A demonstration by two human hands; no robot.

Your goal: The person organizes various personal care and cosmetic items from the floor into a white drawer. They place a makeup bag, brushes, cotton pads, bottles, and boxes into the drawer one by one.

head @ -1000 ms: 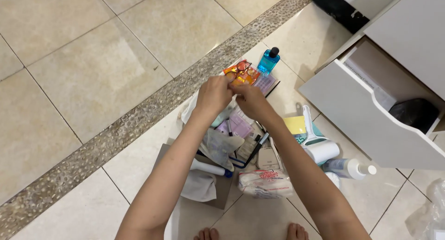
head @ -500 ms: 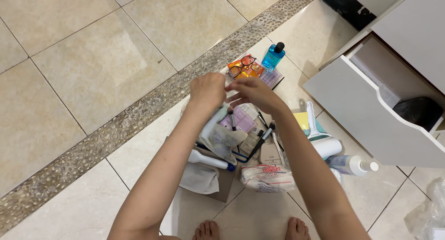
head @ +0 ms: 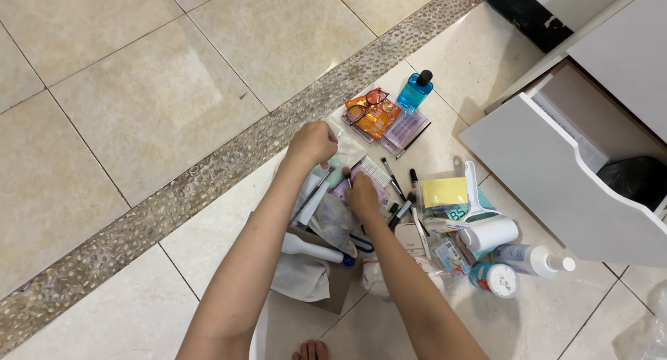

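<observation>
My left hand [head: 314, 143] is closed on the top edge of a clear plastic bag [head: 343, 150], held just above a pile of toiletries on the floor. My right hand [head: 363, 197] is down in the pile, its fingers curled over a pink packet [head: 375, 179] and the handle of a small make-up brush [head: 345, 174]. Whether it grips the brush is hidden by the hand. Beyond the hands lie glasses on an orange packet [head: 373, 114] and a blue bottle [head: 417, 90].
An open white drawer [head: 549, 172] juts out at the right, with a black item [head: 636, 179] inside. Near it lie a yellow pad in a clear bag [head: 445, 192], a white roller [head: 490, 233], a white bottle [head: 535, 257] and a round jar [head: 497, 280]. A white cloth [head: 300, 276] lies on cardboard near my feet.
My hands have come apart. The right hand dropped from the bag's top down into the pile, while the left hand stays up holding the bag. The view shifted slightly.
</observation>
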